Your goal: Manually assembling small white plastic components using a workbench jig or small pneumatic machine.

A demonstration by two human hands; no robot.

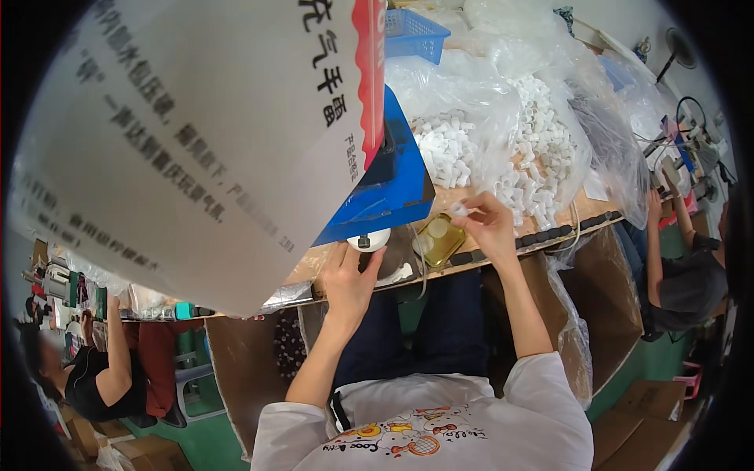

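Note:
My left hand (351, 276) rests at the table's near edge, fingers touching a white round knob (367, 240) under a blue machine (389, 180). My right hand (487, 224) is raised over the table and pinches a small white plastic piece (463, 207) between thumb and fingers. Just left of it sits a yellowish translucent container (438, 239). Behind the right hand lies a heap of small white plastic pieces (525, 157) in clear bags.
A large white printed sheet (188, 141) hangs close to the camera and hides the left half of the table. A blue basket (412, 33) stands at the back. Other people sit at the lower left (98, 377) and at the right (683, 275).

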